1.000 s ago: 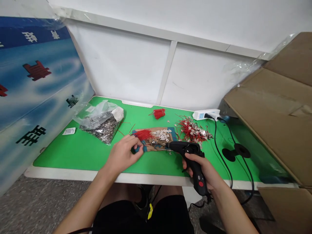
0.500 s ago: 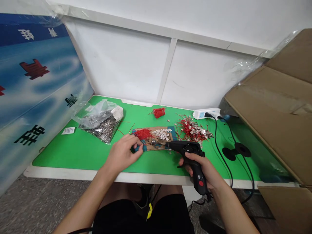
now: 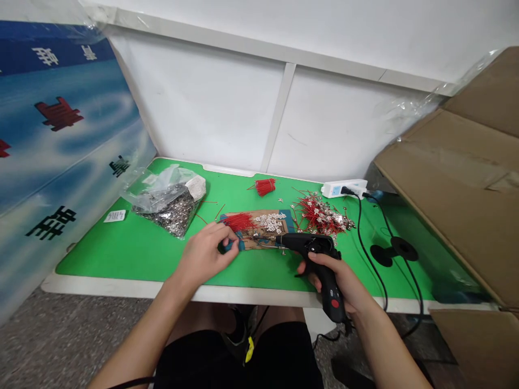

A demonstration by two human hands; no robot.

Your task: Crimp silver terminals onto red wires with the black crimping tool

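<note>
My right hand [image 3: 338, 281] is closed around the handle of a black glue gun [image 3: 314, 254], whose nozzle points left at a brown cardboard piece [image 3: 259, 229] on the green table [image 3: 133, 248]. On the cardboard lie a bunch of red wires [image 3: 238, 221] and small silver metal parts [image 3: 272, 221]. My left hand [image 3: 206, 254] rests at the cardboard's left end, fingers curled and pinched on a small dark blue-green object [image 3: 225, 247] that I cannot make out clearly.
A clear bag of silver parts [image 3: 170, 200] lies at the left, a small red wire bundle [image 3: 265, 187] at the back, a heap of red wires with metal tabs [image 3: 322, 215] right of centre. A white power strip [image 3: 343, 188] and black cables run right. A big cardboard box [image 3: 458, 178] crowds the right side.
Almost nothing has moved. The glue gun and my right hand shifted very slightly left and up; my left hand stays pinched at the cardboard's left end.
</note>
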